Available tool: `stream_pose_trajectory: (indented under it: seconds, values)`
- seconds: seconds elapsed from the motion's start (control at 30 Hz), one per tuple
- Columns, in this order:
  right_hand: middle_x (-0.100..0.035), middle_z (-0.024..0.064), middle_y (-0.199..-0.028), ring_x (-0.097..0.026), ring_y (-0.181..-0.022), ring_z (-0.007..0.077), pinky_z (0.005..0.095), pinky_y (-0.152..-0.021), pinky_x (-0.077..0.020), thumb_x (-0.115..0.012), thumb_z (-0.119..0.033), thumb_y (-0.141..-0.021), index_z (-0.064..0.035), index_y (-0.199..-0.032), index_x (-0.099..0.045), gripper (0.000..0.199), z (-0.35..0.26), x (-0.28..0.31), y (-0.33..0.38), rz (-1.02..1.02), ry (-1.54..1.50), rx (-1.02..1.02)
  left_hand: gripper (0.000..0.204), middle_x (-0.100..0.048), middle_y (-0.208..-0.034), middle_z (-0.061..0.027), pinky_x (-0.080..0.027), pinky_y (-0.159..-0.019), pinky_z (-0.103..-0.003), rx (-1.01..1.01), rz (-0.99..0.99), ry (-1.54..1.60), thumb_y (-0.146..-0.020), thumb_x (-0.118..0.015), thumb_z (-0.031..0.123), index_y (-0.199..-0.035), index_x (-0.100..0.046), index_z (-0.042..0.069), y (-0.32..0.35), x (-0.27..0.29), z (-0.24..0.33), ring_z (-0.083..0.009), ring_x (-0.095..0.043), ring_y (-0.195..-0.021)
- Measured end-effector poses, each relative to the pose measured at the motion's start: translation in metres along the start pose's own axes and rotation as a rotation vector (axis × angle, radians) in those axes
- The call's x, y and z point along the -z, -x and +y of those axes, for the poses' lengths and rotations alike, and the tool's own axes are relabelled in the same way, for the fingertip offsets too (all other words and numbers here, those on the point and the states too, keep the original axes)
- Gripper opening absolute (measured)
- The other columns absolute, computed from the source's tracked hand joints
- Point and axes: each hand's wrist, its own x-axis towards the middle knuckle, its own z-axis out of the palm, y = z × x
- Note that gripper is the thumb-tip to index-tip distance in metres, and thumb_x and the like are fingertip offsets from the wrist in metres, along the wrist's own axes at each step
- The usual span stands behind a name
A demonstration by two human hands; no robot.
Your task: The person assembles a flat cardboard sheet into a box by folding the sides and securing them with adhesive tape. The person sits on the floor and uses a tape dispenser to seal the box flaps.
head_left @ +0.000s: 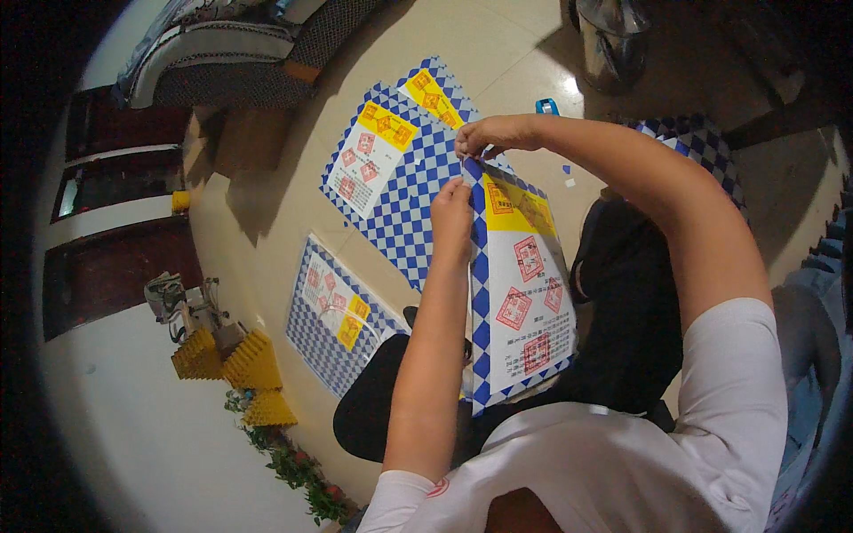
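Left hand (451,206) and right hand (491,136) pinch the checkered sheet (520,293), hiding its top corner.

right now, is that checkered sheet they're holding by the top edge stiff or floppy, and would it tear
Probably floppy: the checkered sheet hangs from its top edge, where the left hand and right hand pinch it, and drapes down over the lap. It looks thin and light, like printed paper. Similar sheets lie flat on the floor. Tearing seems possible if pulled hard.
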Motion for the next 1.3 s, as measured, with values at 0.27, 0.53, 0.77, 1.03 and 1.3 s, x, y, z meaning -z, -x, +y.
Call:
stream_pose_trajectory:
  seconds: [0.27, 0.53, 0.77, 1.03, 1.3]
  values:
    - [-0.065, 0.0055, -0.102, -0.057, -0.102, 0.0204, 0.0342, -0.092, -0.0425, -0.069, -0.036, -0.096, -0.0114, -0.114, -0.069, 0.031, 0.005, 0.000, -0.007, -0.011, 0.231, -0.035, 0.030, -0.067, -0.111, -0.0130, -0.055, -0.087, -0.028, 0.123, -0.100, 0.405, -0.093, -0.054, 0.003, -0.121, -0.062, -0.004, -0.022, 0.015, -0.019, -0.0186, -0.067, -0.097]
    - [-0.062, 0.0118, -0.126, -0.057, -0.118, 0.0276, 0.0369, -0.105, -0.0444, -0.072, -0.011, -0.093, -0.0171, -0.141, -0.060, 0.049, -0.027, -0.013, 0.027, 0.065, 0.278, 0.038, 0.028, -0.071, -0.107, -0.0117, -0.057, -0.087, -0.029, 0.218, -0.217, 0.591, -0.098, -0.067, 0.011, -0.122, -0.064, -0.005, -0.020, 0.026, -0.036, -0.0192, -0.069, -0.099]
    - [-0.063, 0.0102, -0.125, -0.061, -0.109, 0.0286, 0.0352, -0.095, -0.0510, -0.080, 0.006, -0.081, -0.0127, -0.123, -0.074, 0.047, -0.033, -0.011, 0.047, -0.083, 0.771, 0.303, 0.024, -0.072, -0.105, -0.0096, -0.057, -0.085, -0.027, 0.228, -0.203, 0.420, -0.100, -0.066, 0.015, -0.117, -0.065, -0.003, -0.010, 0.015, -0.019, -0.0172, -0.070, -0.093]
    - [-0.059, 0.0118, -0.124, -0.060, -0.112, 0.0290, 0.0328, -0.091, -0.0521, -0.077, 0.003, -0.085, -0.0138, -0.126, -0.075, 0.045, -0.029, -0.018, 0.052, 0.013, 0.847, 0.251, 0.028, -0.072, -0.105, -0.0055, -0.051, -0.086, -0.026, 0.237, -0.183, 0.309, -0.102, -0.064, 0.023, -0.118, -0.066, 0.001, 0.012, 0.016, -0.010, -0.0134, -0.065, -0.093]
    - [-0.054, 0.0109, -0.147, -0.053, -0.132, 0.0311, 0.0390, -0.103, -0.0513, -0.078, -0.002, -0.085, -0.0168, -0.125, -0.076, 0.042, -0.027, -0.021, 0.055, 0.092, 1.284, 0.588, 0.031, -0.073, -0.097, -0.0071, -0.053, -0.073, -0.023, 0.207, -0.231, 0.228, -0.103, -0.061, 0.024, -0.118, -0.067, -0.002, 0.019, 0.025, -0.026, -0.0112, -0.068, -0.078]
